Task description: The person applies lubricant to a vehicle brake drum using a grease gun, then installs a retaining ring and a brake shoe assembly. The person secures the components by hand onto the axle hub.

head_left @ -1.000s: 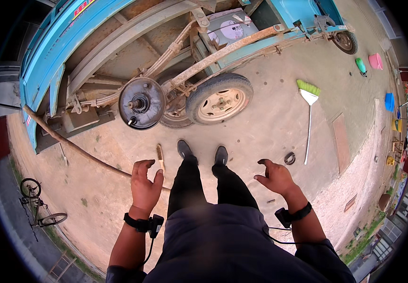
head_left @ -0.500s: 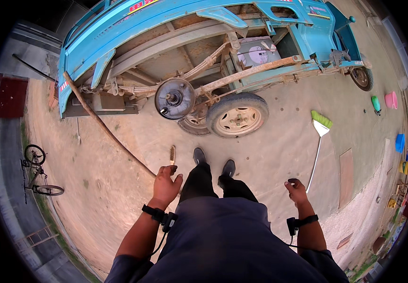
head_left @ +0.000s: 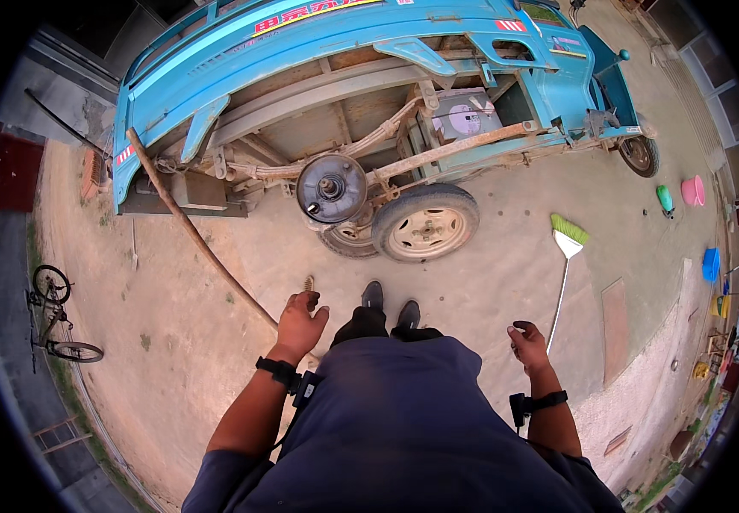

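Note:
My left hand (head_left: 299, 329) hangs in front of me at the lower middle. Its fingers are loosely bent, the thumb stands apart, and no object shows in it. Just past its fingertips is a brush (head_left: 309, 284) with a light wooden body. It appears to lie on the ground, partly covered by the hand. My right hand (head_left: 528, 344) hangs by my other side, half curled with thumb and fingers apart and nothing visible in it. Nearest to it is a broom (head_left: 561, 282) with green bristles and a white handle, lying on the ground.
Ahead, a blue three-wheeled cargo vehicle (head_left: 301, 51) rests tipped, its underside and bare brake drum (head_left: 332, 190) exposed. A loose wheel (head_left: 426, 224) lies below. A wooden pole (head_left: 198, 239) leans against it. A bicycle (head_left: 57, 316) is far left; a pink bucket (head_left: 692, 191) is right.
The view has shifted, so the vehicle, wheel and broom sit lower in the picture. My shoes show farther right. Both hands keep nearly the same pose, and less of the brush shows.

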